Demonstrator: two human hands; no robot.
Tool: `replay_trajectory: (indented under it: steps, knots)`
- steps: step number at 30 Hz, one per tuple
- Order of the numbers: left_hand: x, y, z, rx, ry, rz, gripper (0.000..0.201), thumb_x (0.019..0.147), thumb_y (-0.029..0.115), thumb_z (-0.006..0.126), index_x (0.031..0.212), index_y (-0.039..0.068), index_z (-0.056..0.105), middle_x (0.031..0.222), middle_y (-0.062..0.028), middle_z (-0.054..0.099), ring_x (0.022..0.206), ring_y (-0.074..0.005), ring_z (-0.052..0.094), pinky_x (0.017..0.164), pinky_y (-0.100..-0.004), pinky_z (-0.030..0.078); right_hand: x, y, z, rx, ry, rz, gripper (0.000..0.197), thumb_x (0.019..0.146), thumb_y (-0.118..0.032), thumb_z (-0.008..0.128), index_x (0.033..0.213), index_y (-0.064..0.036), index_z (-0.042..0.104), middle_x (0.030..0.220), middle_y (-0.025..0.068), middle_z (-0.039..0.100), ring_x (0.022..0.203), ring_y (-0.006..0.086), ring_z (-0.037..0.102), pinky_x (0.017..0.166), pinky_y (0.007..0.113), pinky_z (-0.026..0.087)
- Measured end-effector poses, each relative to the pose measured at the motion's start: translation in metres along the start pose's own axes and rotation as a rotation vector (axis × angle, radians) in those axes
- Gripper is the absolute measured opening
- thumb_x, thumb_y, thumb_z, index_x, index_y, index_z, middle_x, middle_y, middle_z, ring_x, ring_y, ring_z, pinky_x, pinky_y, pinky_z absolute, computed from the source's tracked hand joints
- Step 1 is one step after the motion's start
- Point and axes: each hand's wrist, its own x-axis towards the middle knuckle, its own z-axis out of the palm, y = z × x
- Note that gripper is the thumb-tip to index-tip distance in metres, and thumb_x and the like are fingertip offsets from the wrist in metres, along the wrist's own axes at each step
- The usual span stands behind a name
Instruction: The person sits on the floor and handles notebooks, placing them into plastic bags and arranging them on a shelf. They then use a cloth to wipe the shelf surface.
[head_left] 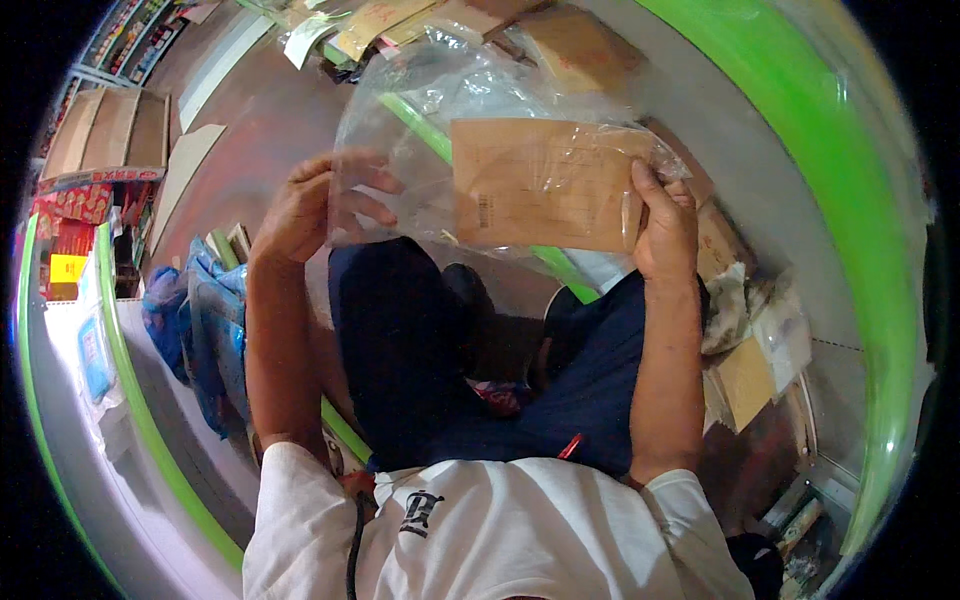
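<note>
My right hand [665, 222] grips the right end of a flat brown paper packet [540, 190], thumb on top. A clear plastic bag [405, 115] lies around or against the packet and spreads out to its left, crumpled at the top. At the bag's left edge is my left hand [305, 208], its fingers stretched out and apart. Those fingertips show through the film; I cannot tell whether they are inside the bag or behind it. Both hands are above my knees, and the packet is held roughly level.
Brown packets [585, 50] and loose plastic lie beyond the bag. A green-edged shelf [850, 170] curves along the right. At the left are a blue plastic bag [215, 300], a cardboard box [105, 135] and another green-edged shelf [125, 345]. More paper and wrapping [750, 380] lie by my right forearm.
</note>
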Motion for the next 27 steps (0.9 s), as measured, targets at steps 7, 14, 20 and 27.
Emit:
replay_trajectory:
  steps: [7, 14, 20, 27]
  knots:
    - [0.014, 0.007, 0.013, 0.404, -0.032, -0.12, 0.051, 0.081, 0.03, 0.062, 0.123, 0.002, 0.05, 0.112, -0.0139, 0.059, 0.085, -0.0193, 0.063, 0.066, -0.0288, 0.051, -0.002, 0.002, 0.007, 0.061, -0.029, 0.031, 0.019, 0.084, -0.01, 0.062, 0.102, -0.0034, 0.06, 0.098, 0.0033, 0.063, 0.088, 0.0114, 0.059, 0.081, 0.026, 0.046]
    - [0.034, -0.003, 0.02, 0.725, -0.081, -0.003, 0.043, 0.083, 0.024, 0.063, 0.119, 0.002, 0.053, 0.109, -0.007, 0.059, 0.099, -0.0193, 0.056, 0.083, -0.0326, 0.046, -0.005, 0.002, 0.003, -0.038, -0.074, 0.095, 0.015, 0.085, -0.011, 0.061, 0.098, -0.0036, 0.063, 0.091, -0.0003, 0.063, 0.081, 0.0069, 0.057, 0.075, 0.023, 0.045]
    - [0.04, 0.006, 0.027, 1.02, -0.377, 0.106, 0.036, 0.084, 0.024, 0.064, 0.112, 0.003, 0.058, 0.105, -0.0071, 0.061, 0.096, -0.0159, 0.056, 0.083, -0.0317, 0.046, -0.009, -0.006, 0.014, -0.045, -0.149, 0.124, 0.018, 0.087, -0.016, 0.061, 0.098, -0.0028, 0.062, 0.092, 0.0, 0.063, 0.08, 0.0065, 0.057, 0.072, 0.022, 0.046]
    - [0.055, -0.017, 0.05, 0.914, -0.462, 0.091, 0.03, 0.087, 0.019, 0.058, 0.11, 0.0, 0.058, 0.101, -0.0097, 0.064, 0.093, -0.0141, 0.057, 0.084, -0.032, 0.045, -0.008, -0.002, 0.014, -0.102, -0.132, 0.181, 0.024, 0.09, -0.025, 0.056, 0.096, -0.0024, 0.064, 0.086, 0.0002, 0.064, 0.078, 0.0071, 0.058, 0.068, 0.023, 0.047]
